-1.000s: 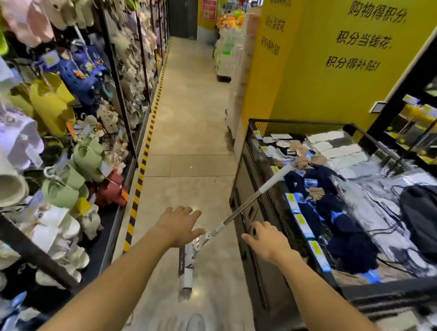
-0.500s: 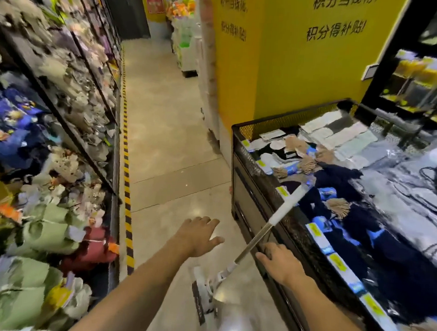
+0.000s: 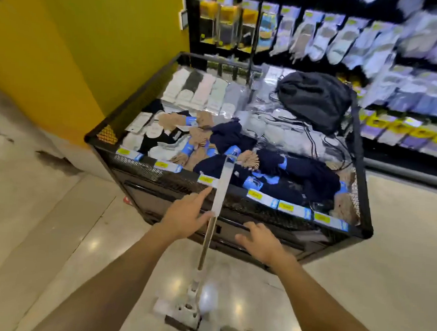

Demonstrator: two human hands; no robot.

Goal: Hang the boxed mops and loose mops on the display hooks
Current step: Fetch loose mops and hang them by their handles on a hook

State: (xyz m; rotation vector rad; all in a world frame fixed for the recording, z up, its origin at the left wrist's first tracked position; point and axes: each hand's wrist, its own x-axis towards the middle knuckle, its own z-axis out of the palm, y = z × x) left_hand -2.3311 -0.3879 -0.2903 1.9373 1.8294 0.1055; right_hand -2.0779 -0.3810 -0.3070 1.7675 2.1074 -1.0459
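Note:
A loose mop with a white grip and metal pole leans against the front rim of a black mesh bin; its flat grey head rests on the floor by my feet. My left hand is just left of the pole, fingers straight, with the thumb touching or almost touching the pole. My right hand hovers to the right of the pole, fingers spread, holding nothing. No boxed mops or display hooks for mops are in view.
The bin holds socks in packs and a black drawstring bag. A yellow wall stands at the left. Racks of hanging sock packs fill the right and back. Glossy tiled floor lies around the bin.
The view has swung right, from the slipper aisle to face the bin. Both hands have come closer to the mop pole, which still leans on the bin.

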